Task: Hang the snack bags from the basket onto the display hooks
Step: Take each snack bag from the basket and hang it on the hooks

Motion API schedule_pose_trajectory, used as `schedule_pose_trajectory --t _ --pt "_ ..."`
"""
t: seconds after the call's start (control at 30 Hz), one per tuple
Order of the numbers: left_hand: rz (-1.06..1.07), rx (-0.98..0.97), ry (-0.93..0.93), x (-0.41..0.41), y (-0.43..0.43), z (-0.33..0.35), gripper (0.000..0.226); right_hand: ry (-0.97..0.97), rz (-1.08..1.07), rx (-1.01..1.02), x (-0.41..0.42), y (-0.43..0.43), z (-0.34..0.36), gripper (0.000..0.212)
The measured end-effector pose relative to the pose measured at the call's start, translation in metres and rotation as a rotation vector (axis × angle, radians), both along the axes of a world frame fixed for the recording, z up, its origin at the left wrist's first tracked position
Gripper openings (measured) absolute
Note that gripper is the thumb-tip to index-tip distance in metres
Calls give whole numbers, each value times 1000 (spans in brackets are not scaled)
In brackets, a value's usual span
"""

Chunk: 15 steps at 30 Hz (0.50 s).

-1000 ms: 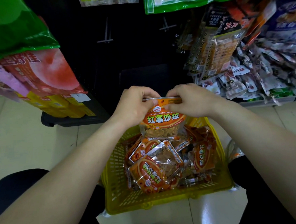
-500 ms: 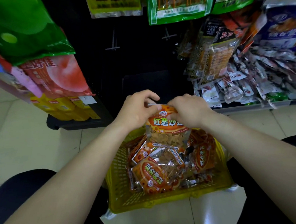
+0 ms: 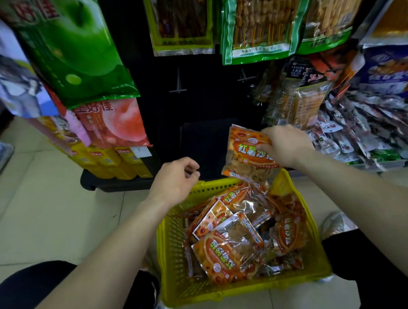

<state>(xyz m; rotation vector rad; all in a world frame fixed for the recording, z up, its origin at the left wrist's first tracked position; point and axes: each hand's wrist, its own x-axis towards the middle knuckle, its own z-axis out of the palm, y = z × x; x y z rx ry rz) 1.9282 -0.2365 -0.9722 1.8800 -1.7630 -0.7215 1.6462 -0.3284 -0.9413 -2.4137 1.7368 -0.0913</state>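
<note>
My right hand (image 3: 287,147) grips an orange snack bag (image 3: 245,155) by its right side, holding it tilted above the far rim of the yellow basket (image 3: 174,263). My left hand (image 3: 176,180) hovers over the basket's far left corner, fingers loosely curled, holding nothing. Several more orange snack bags (image 3: 218,256) lie piled inside the basket. Two bare display hooks (image 3: 178,84) (image 3: 243,76) stick out of the dark panel above the held bag.
Green and yellow skewer packs (image 3: 257,19) hang above the hooks. A big green bag (image 3: 77,47) and a peach bag (image 3: 112,121) hang on the left over yellow boxes (image 3: 112,162). Small packets (image 3: 364,132) crowd a shelf at right. My knees flank the basket on the tiled floor.
My left hand has let go of the bag and dropped back toward the basket's corner. My right hand alone has lifted the bag up and to the right. The view tilted upward.
</note>
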Motion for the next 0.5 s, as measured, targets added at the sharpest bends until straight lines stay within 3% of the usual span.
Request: schedule_pose_trajectory --t 0.27,0.5 --pt "0 77 -42 1 -55 -43 19 -14 16 -52 40 -75 -40 26" --pt "2 227 -61 -2 -124 -119 48 -14 8 -67 88 -150 -110 31"
